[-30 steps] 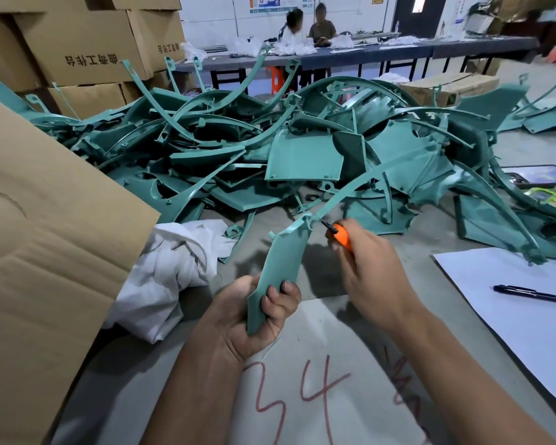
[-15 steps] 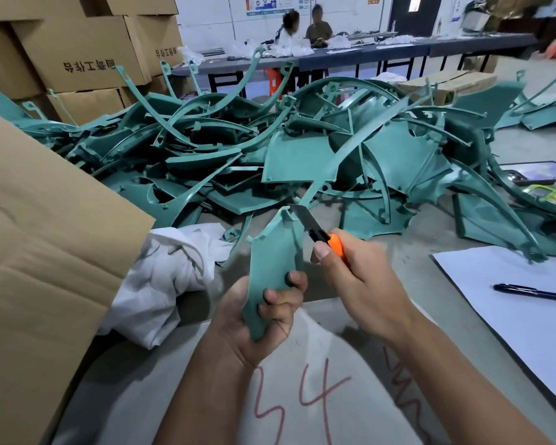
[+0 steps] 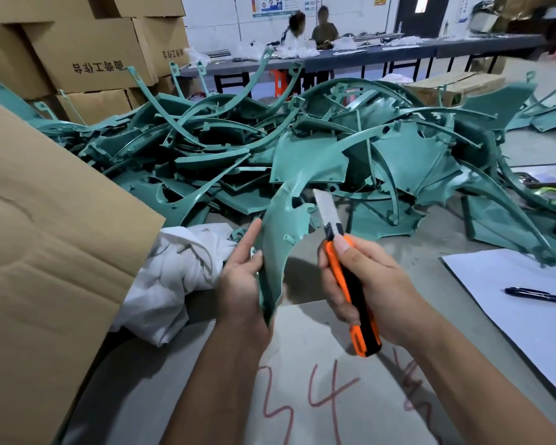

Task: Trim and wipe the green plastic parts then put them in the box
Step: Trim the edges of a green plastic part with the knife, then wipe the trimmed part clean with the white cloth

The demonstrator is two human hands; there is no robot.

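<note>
Frame edge crops the pen (image 3: 540,296) and phone (image 3: 546,175).

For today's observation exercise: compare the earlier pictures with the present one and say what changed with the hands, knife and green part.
The right hand drew the utility knife off the held green part, so the blade now stands apart, pointing up. The left hand turned the part and regripped its edge. The white cloth, pen and green pile stayed.

One utility knife (image 3: 344,268), one pen (image 3: 538,296), one white cloth (image 3: 177,277). Two hands. Green plastic parts (image 3: 302,162): too many to count.
</note>
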